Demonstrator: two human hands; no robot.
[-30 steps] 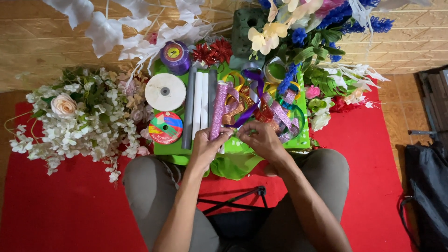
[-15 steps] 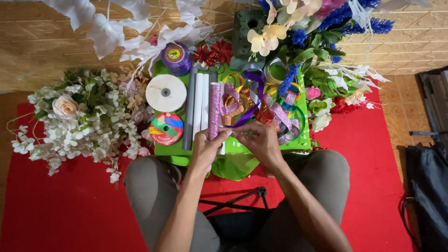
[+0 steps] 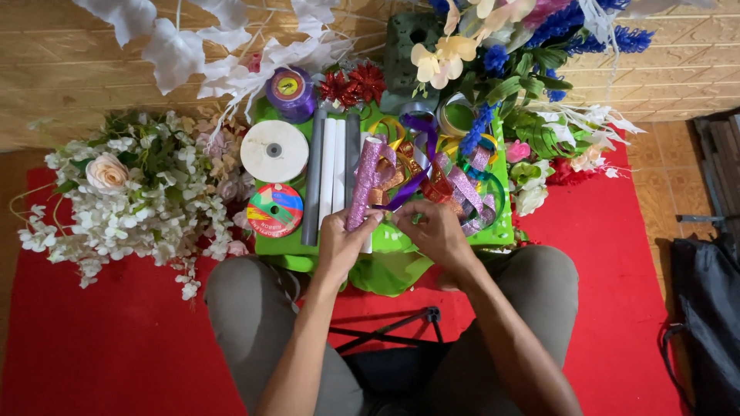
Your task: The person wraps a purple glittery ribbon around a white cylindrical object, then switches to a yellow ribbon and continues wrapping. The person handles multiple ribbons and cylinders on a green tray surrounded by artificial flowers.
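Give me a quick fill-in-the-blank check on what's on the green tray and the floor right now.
1. The left hand holds a glittery roll coloured ____.
2. The white ribbon spool lies on the ____ tray.
3. The mat under the person is ____.
4. The bunch of white flowers lies to the person's ____.

Missing words: pink; green; red; left

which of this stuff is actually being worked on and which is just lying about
In hand:
left hand on the glitter roll
right hand beside it, at the ribbons
green tray under both

Lying about:
white spool
striped spool
purple spool
white flowers
blue flowers
black bag
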